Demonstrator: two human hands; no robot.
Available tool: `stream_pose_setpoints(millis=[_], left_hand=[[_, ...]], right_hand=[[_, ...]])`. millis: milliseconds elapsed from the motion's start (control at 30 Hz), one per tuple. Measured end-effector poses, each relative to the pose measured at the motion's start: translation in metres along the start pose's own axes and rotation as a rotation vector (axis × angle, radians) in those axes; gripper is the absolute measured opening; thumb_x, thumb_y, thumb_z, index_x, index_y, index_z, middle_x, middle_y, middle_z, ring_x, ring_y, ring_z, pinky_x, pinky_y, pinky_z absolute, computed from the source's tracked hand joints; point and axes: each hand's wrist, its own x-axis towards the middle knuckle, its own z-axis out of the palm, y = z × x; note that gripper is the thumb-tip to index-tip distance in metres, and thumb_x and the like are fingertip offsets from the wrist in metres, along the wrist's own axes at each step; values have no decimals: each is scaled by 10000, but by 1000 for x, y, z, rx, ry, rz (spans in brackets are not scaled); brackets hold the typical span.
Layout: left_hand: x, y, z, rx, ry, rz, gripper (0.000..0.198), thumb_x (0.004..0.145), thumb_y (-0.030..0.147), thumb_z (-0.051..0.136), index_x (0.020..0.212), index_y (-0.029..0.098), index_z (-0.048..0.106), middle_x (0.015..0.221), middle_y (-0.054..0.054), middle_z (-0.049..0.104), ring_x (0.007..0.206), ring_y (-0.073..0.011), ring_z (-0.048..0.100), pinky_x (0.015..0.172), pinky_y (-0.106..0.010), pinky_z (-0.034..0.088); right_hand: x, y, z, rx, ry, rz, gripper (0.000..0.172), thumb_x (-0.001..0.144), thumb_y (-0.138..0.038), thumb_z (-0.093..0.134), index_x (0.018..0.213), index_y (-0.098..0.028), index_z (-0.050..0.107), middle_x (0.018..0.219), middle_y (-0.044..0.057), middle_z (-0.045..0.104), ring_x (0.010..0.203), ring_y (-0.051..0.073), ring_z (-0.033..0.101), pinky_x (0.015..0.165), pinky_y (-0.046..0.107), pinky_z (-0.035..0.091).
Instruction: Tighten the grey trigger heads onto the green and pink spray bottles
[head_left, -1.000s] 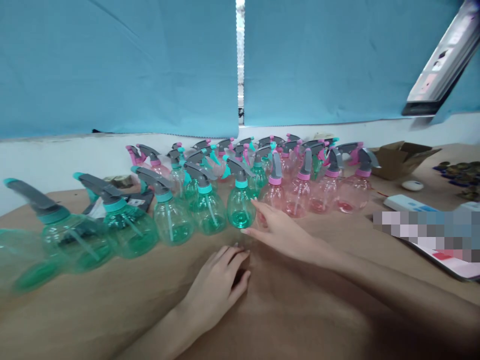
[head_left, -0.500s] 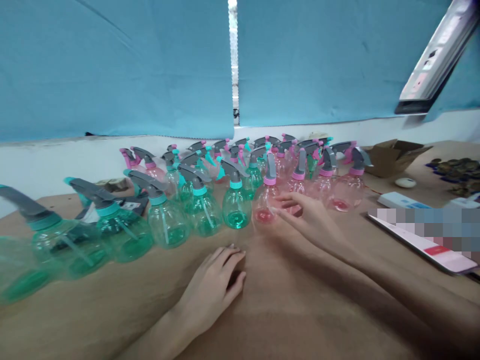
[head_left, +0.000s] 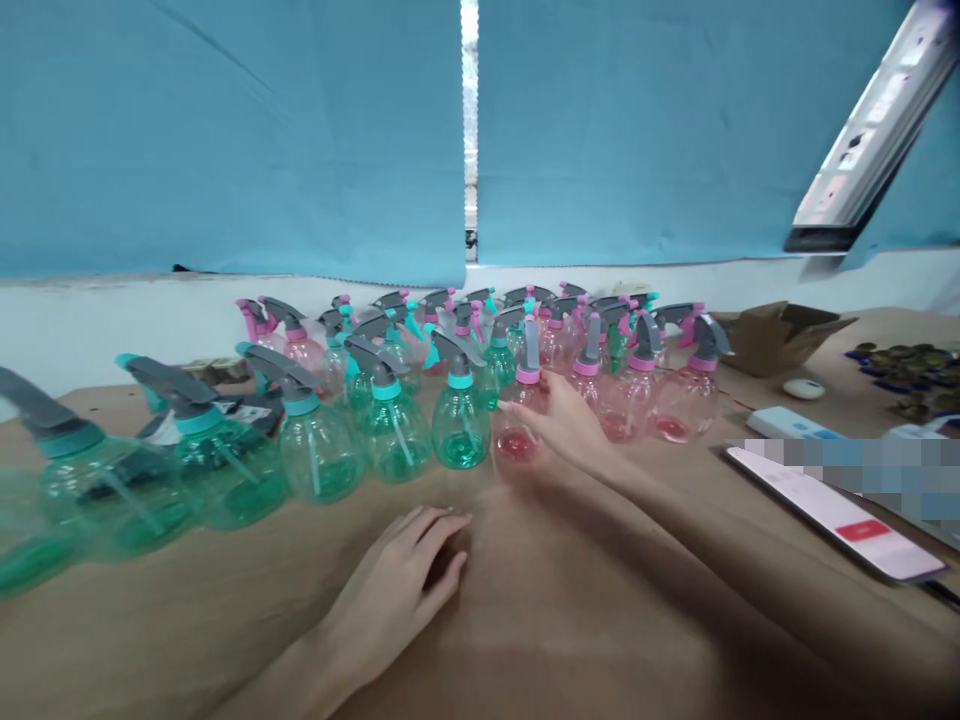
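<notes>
My right hand (head_left: 571, 425) is around the side of a pink spray bottle (head_left: 517, 447), its thumb across the front and its fingers partly hidden behind the clear body. The bottle stands upright, with a pink collar, a grey trigger head and a little red liquid inside. My left hand (head_left: 409, 570) rests on the table, loosely curved with the thumb apart, holding nothing. Nearest to it are a green spray bottle (head_left: 460, 440) and another green spray bottle (head_left: 397, 450), both with turquoise collars and green liquid.
More green spray bottles line the left, and several pink and green ones crowd behind. On the right of the wooden table (head_left: 525, 640) are a phone (head_left: 832, 515), a white mouse (head_left: 802, 389), an open cardboard box (head_left: 776, 335) and a pile of small dark-gold pieces (head_left: 911, 370).
My right hand has moved left and closed around the pink spray bottle. My left hand stays resting on the table. The whole view has shifted slightly.
</notes>
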Motion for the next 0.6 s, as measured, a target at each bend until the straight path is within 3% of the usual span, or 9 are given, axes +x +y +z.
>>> stream_pose_setpoints(millis=[200,333,467,600], left_hand=[[2,6,0,-132,84,63,213,900,173,414,1055,255,535,999,-9,614,941,-176,592,827,-323,483],[10,13,7,-187,124,-38,203,899,201,440,1080,268,505,1050,-9,593,984,-191,584,846,-350,477],[27,23,23,-247,195,-151,444,854,283,534,1263,268,359,1267,-62,496,1148,-249,506,922,-438,439],[44,38,38,-414,163,-162,720,792,338,625,1367,269,196,1410,-116,355,1252,-296,407,969,-511,390]], right_hand=[[-4,-3,-5,18,-41,52,428,754,-453,568,1059,-156,521,1053,134,609,970,294,584,779,452,462],[-23,-8,-27,157,-177,-11,373,764,-384,589,1074,-187,525,1077,87,620,975,252,587,806,409,462],[-44,-11,-55,326,-318,-120,447,773,-380,618,1180,-246,492,1166,39,605,1022,224,581,849,377,458],[-58,-14,-89,297,-427,-161,423,771,-363,639,1169,-275,524,893,6,679,817,207,642,707,337,509]])
